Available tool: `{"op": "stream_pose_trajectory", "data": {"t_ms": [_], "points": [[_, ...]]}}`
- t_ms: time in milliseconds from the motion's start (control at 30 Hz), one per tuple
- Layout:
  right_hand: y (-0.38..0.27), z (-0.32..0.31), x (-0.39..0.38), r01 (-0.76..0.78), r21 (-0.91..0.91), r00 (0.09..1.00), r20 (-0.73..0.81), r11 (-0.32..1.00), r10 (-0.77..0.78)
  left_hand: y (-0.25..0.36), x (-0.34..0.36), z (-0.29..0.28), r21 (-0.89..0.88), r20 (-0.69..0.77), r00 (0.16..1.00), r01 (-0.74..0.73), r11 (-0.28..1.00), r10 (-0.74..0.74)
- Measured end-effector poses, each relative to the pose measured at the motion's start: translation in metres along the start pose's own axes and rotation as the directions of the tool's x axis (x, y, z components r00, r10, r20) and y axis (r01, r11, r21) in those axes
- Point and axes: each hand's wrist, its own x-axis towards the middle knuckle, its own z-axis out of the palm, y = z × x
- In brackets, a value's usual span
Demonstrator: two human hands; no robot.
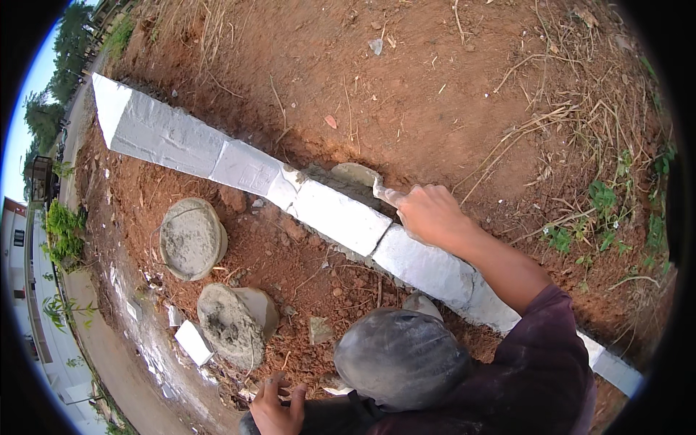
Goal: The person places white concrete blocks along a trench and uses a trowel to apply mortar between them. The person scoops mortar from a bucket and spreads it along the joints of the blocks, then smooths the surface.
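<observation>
My right hand [431, 214] is closed round the handle of a trowel [357, 174], reaching over a row of white blocks [341, 214]. The trowel's blade lies against the far side of the row, by wet grey mortar [330, 179] along the blocks' edge. Low in the view, my left hand [277, 409] is held near my body with fingers apart and slightly bent, nothing visible in it. Beyond it stands a bucket of grey mortar [232, 322], its top tilted. Farther off is a second bucket filled with mortar [190, 239].
A rounded, dusty dark shape [402, 359], perhaps my knee, hides the ground before me. White block pieces [194, 342] and a small flat stone [320, 330] lie on the near side. Across the row, reddish soil [435, 101] carries dry stalks [551, 119]. A pale building [43, 312] stands at far left.
</observation>
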Motion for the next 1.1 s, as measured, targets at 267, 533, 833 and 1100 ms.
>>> {"op": "stream_pose_trajectory", "data": {"t_ms": [267,533,833,1100], "points": [[-0.001,0.0,-0.016,-0.038,0.044,0.999,-0.01,0.998,0.039,0.013,0.003,-0.005,0.043,0.024,1.0,-0.005,0.999,0.004],[-0.007,-0.002,-0.019,-0.028,-0.002,0.997,0.07,1.0,0.028,0.011,0.001,-0.003,0.027,0.039,0.999,0.021,0.999,-0.022],[-0.005,-0.002,-0.024,-0.025,0.043,0.999,0.047,0.999,0.023,0.014,0.005,-0.003,0.024,0.066,0.998,-0.001,1.0,0.0],[-0.001,0.001,-0.03,-0.044,0.06,0.998,0.047,0.997,0.041,0.015,0.006,-0.001,0.042,0.054,0.997,-0.056,0.998,0.054]]}}
